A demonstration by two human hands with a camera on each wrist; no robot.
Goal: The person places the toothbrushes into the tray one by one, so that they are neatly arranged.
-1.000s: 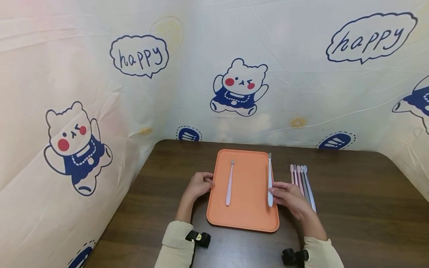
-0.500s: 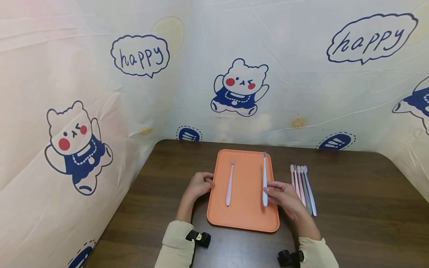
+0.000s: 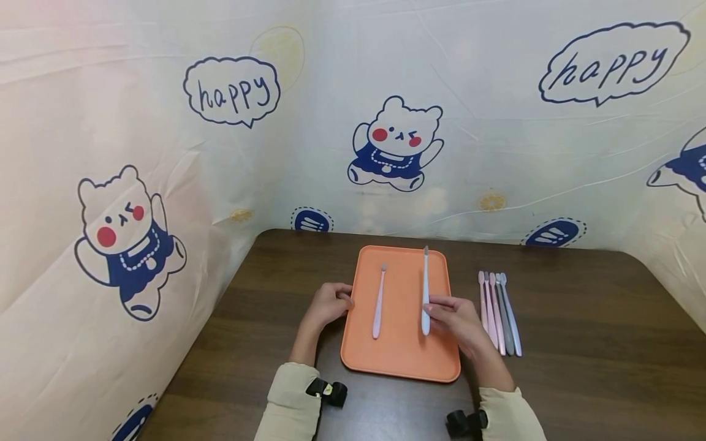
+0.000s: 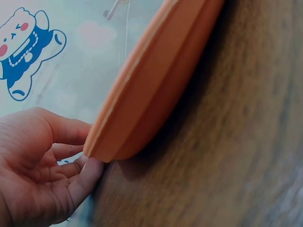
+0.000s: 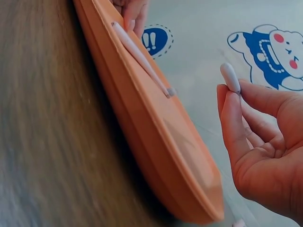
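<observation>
An orange tray (image 3: 399, 358) lies on the table, and on its left half rests a pale pink toothbrush (image 3: 378, 306), bristle end toward the back. At the tray's left edge my left hand (image 3: 328, 304) pinches the rim; the left wrist view shows thumb and index finger meeting on the tray wall (image 4: 142, 94). Above the tray's right half, my right hand (image 3: 462, 321) pinches a light blue toothbrush (image 3: 426, 288) by its handle. Its handle end (image 5: 229, 78) pokes out from the fingertips in the right wrist view, raised over the tray.
To the right of the tray, several toothbrushes (image 3: 499, 315) in pink, grey and blue lie side by side on the brown wooden table (image 3: 595, 331). A printed curtain (image 3: 309, 122) with bears closes off the back and sides.
My right hand has carried the light blue toothbrush leftward from the tray's right edge to over its right half. The left hand and the tray have stayed put.
</observation>
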